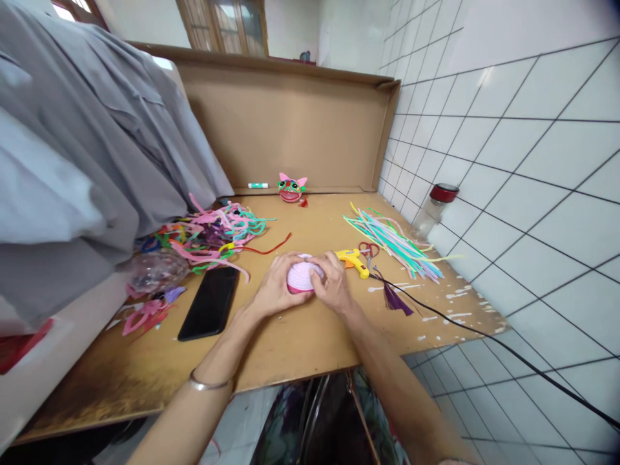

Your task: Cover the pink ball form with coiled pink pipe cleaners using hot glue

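Between my two hands is a rounded dome of coiled pale lilac pipe cleaner [301, 276], with a deep pink band along its lower edge. My left hand [278, 284] curls around its left side, fingers over the top and thumb below. On the other side my right hand [333, 281] grips the dome, its thumb pressed on the coiled face. Just right of that hand lies a yellow glue gun [356, 261], its black cord running off to the right. Red-handled scissors [369, 252] rest beside the gun.
A black phone [209, 303] lies left of my hands. Behind it is a tangled heap of pipe cleaners [217, 226]. Straight pipe cleaners [394, 242] spread at right, near a purple tassel [394, 298] and a jar [431, 210]. A cat-like figure [290, 187] stands by the cardboard back.
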Tool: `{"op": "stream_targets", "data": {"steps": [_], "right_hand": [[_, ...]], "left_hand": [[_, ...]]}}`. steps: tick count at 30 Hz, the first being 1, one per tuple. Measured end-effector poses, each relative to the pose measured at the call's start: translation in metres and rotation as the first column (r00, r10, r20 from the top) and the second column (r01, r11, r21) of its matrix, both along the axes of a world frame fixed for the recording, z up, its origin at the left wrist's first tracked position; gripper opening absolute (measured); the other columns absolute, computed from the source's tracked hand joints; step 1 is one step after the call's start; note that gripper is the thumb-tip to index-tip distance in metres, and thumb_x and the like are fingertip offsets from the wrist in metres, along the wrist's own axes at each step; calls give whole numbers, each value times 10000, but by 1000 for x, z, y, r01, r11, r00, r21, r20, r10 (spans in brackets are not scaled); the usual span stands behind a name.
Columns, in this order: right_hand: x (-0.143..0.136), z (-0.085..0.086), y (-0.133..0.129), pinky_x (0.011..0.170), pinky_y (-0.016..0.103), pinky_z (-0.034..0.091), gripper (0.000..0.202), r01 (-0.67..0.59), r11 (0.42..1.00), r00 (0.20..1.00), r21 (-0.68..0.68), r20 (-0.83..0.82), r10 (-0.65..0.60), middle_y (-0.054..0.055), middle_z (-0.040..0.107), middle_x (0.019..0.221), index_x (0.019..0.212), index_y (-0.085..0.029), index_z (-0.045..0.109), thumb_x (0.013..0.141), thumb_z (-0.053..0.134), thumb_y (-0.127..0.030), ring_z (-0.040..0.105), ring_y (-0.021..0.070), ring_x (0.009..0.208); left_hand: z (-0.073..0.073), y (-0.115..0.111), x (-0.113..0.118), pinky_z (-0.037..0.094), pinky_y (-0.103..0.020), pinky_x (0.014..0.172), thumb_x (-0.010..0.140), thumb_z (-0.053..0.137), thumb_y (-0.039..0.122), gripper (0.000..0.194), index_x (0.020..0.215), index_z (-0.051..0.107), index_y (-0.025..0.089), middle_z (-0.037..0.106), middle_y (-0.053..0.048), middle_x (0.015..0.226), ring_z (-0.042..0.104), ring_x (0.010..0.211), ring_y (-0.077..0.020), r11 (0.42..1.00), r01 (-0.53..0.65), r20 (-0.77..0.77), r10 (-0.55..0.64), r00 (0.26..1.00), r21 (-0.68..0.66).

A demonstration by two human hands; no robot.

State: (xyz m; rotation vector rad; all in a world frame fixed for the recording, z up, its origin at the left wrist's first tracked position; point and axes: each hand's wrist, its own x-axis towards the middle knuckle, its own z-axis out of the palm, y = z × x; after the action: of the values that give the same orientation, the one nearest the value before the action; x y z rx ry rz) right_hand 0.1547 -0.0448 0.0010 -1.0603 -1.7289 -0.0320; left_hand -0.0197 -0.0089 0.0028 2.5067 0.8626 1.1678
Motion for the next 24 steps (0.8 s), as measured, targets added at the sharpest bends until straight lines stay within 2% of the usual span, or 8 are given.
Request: {"op": "stream_targets", "data": {"steps": [13,24], "right_hand": [[0,-1,1,812,376,506,217,-9,1000,1000,21,-20,10,74,588,913,1029,-201,651,875,500,-212,577,222,890],[1,-2,1,832,375,507,216,-3,1000,1000,-17,-4,3,76,584,935,1036,-201,655,879,507,-218,580,220,913]], "left_hand": [[-2,3,0,467,-499,1034,680,757,380,602,1199,494,225,598,-132,1266,573,1204,-314,1000,21,9,-22,1000,22],[-4,3,0,470,-491,1030,689,756,379,606,1205,485,210,580,-144,1273,572,1197,-310,999,30,9,-30,1000,37]]}}
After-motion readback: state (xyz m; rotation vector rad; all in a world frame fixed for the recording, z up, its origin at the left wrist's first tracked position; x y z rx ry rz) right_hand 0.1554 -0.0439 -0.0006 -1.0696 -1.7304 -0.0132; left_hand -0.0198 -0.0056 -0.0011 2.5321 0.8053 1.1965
